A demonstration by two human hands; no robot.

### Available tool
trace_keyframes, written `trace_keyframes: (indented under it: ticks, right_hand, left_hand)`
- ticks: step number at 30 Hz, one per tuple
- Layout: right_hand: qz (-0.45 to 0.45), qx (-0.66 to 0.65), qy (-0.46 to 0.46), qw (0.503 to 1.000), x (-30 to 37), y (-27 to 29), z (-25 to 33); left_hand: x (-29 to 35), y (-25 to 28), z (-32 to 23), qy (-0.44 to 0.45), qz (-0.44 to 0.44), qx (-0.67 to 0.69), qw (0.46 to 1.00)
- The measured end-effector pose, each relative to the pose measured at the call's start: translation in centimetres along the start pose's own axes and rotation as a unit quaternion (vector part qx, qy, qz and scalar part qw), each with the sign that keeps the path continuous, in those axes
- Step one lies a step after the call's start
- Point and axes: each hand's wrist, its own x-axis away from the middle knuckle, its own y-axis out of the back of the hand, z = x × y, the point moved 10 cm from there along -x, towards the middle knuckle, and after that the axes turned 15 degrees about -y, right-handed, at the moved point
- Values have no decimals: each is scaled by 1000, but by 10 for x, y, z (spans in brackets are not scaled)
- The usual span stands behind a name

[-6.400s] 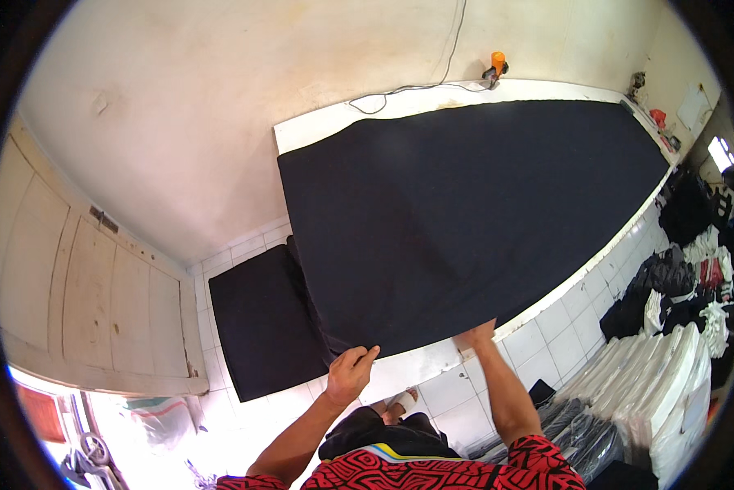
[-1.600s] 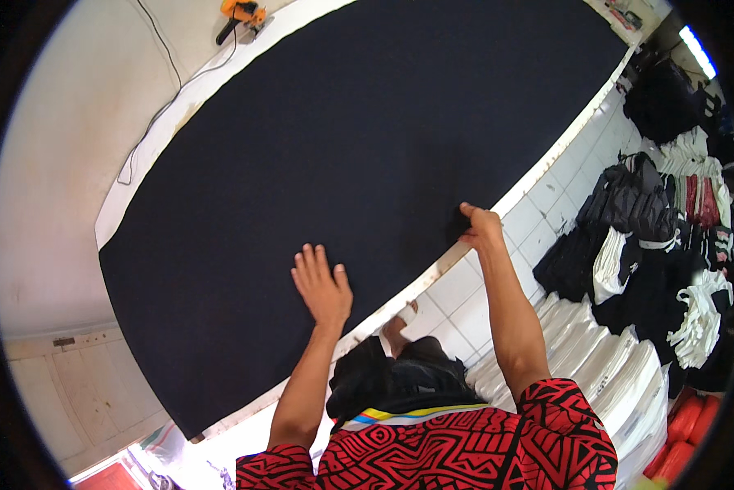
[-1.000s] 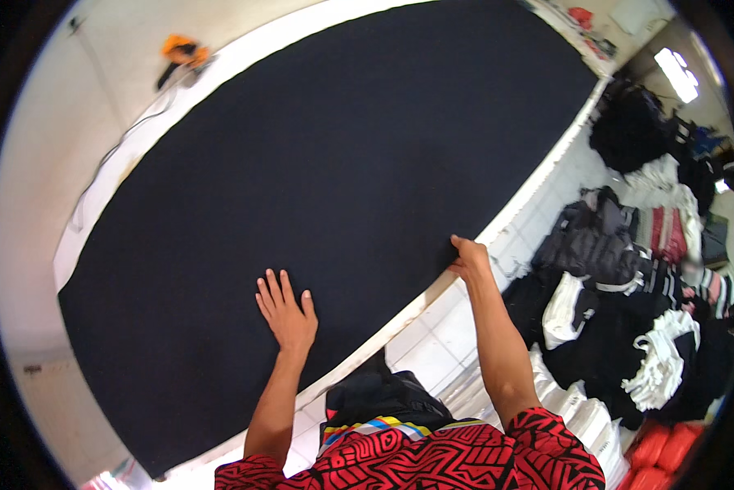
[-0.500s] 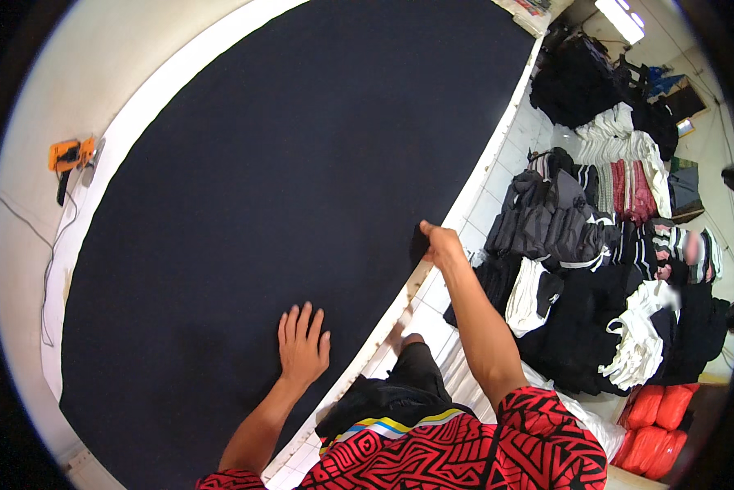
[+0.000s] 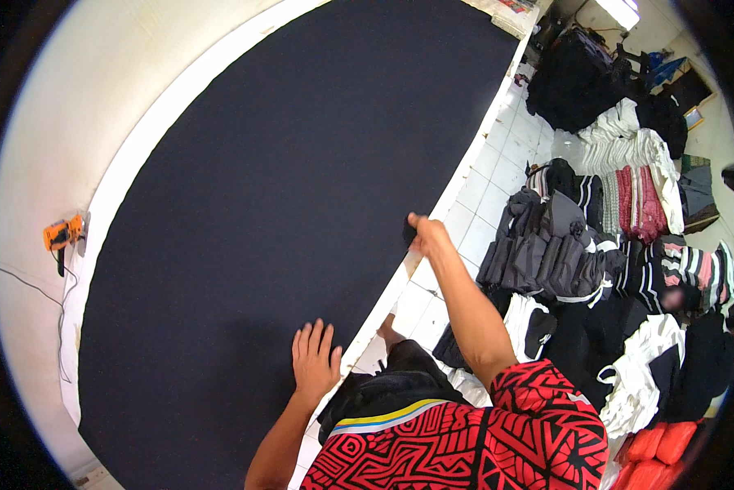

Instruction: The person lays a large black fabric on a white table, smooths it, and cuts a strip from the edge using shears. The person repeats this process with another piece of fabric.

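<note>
A broad sheet of black fabric (image 5: 293, 171) covers a long white table (image 5: 485, 135). My left hand (image 5: 315, 359) lies flat on the cloth close to the table's right edge, its fingers stretched and slightly apart. Farther up that same edge, my right hand (image 5: 428, 235) is closed on the border of the black fabric, and a small dark fold shows beside the thumb. Part of the fingers there is hidden from view.
An orange-and-black power tool (image 5: 63, 234) with a cord sits by the wall at the left. On the tiled floor (image 5: 485, 175) to the right are stacked dark garments (image 5: 538, 245), white cloth pieces (image 5: 628, 367) and red bundles (image 5: 661, 441). A blurred shape is among the piles.
My left hand has slid across the fabric toward the table's right edge. My right hand keeps its hold on the fabric border, shifted slightly. The whole view has turned a little.
</note>
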Motion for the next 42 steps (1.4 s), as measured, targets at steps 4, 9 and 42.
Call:
trace_keyframes:
  ticks: [4,9,42]
  right_hand:
    - [86,-134,20,987,-67,12,130]
    - [18,22,88,996,-101,56,178]
    - [-171,148,151,962,-316,175,608]
  left_hand:
    - [-101,-30,-18,-35,49,-106,993]
    - [-115,-38,-29,-57,84,-59,993]
    - [-638,-127,-73,-38,64,-99,992]
